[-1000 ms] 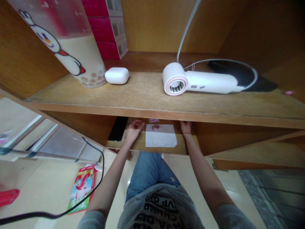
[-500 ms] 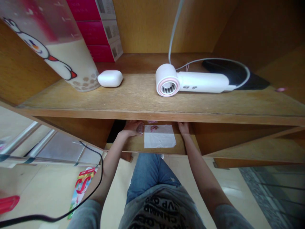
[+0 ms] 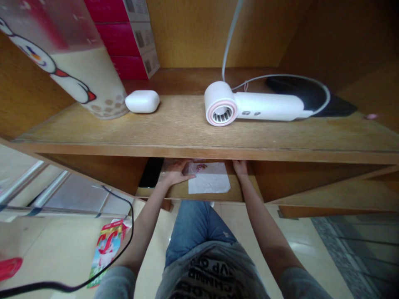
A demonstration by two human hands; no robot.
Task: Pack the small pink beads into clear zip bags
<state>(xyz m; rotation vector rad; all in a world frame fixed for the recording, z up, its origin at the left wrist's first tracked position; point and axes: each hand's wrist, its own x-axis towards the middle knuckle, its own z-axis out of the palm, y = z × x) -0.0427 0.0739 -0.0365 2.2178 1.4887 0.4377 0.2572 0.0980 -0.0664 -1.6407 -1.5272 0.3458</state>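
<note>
Below the shelf edge, my left hand (image 3: 177, 173) lies over the lower board with its thumb stretched right, onto the left edge of a white paper sheet (image 3: 208, 180). Clear plastic (image 3: 188, 167) shows beside its fingers. A small heap of pink-red bits (image 3: 201, 167) sits near the top of the sheet. My right hand (image 3: 240, 167) rests to the right of the paper, apart from it; the visible fingers look extended, and the rest is hidden under the shelf edge. A black flat object (image 3: 151, 172) lies left of my left hand.
On the upper shelf (image 3: 174, 133) stand a bubble tea cup (image 3: 90, 79), pink boxes (image 3: 121, 39), a white earbud case (image 3: 142, 101) and a white handheld dryer-like device (image 3: 264, 106) with a cord. A black cable (image 3: 132, 224) hangs at left, above a colourful packet (image 3: 107, 245) on the floor.
My left hand has slid right, its thumb now over the paper's left edge. More of the black flat object shows. My right hand stays in place.
</note>
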